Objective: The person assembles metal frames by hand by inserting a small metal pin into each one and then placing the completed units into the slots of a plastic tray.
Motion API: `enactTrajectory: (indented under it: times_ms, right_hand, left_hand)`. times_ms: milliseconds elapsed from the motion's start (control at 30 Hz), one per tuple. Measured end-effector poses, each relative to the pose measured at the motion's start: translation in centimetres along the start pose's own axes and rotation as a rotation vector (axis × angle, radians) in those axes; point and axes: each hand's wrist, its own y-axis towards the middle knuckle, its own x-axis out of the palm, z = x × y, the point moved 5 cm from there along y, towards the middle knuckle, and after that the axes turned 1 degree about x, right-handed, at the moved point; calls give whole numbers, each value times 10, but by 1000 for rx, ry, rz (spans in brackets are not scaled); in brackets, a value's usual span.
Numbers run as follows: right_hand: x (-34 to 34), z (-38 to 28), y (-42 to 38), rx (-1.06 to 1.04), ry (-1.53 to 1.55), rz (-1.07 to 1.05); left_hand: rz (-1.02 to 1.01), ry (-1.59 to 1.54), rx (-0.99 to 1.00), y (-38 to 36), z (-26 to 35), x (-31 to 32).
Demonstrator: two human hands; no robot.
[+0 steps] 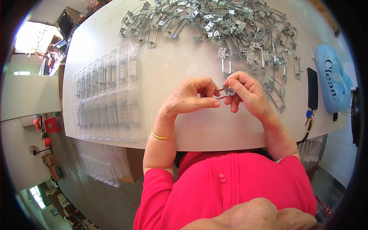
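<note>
Between my two hands is a small metal bracket (229, 91) with thin rods running from it. My left hand (196, 94) pinches the rods' end between thumb and fingers. The bracket's plate end is gripped by my right hand (245, 91), its thumb lying on top. Fingers partly cover the piece, so its far side is hidden. Beyond my hands spreads a large heap of similar metal brackets (214, 27), tangled together. On the left lies a clear plastic tray (140, 76) with rows of slots that hold several metal pieces.
A black phone (312, 88) lies to the right, near keys (308, 119) on a cord. Beside it is a blue "Clean" package (332, 78). More clear trays (101, 161) are stacked below the white table's (168, 57) left front edge, next to a cardboard box (136, 165).
</note>
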Motion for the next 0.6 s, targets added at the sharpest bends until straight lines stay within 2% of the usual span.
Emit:
enactTrajectory:
  times_ms: [133,200,300,367,433,500,567,600]
  right_hand:
    - [-4,-3,1,-50,-45,25]
    - [-7,-8,0,-194,-298,58]
    - [-8,-8,-2,-251,-278,119]
    - [-9,-10,-1,-261,-246,118]
    - [-11,-12,-3,-271,-216,116]
    - [-17,-11,-6,-205,6,179]
    - [-18,-15,-7,-248,54,218]
    - [-19,-17,-8,-292,102,256]
  left_hand:
    - [8,31,74,1,3,2]
    - [-6,40,88,1,3,2]
    - [-47,24,97,0,1,3]
    - [-133,137,14,0,4,6]
    - [-155,167,25,2,2,8]
    - [-176,200,39,3,0,10]
    - [-115,-229,-52,2,-4,8]
    - [-113,-226,-48,2,-3,7]
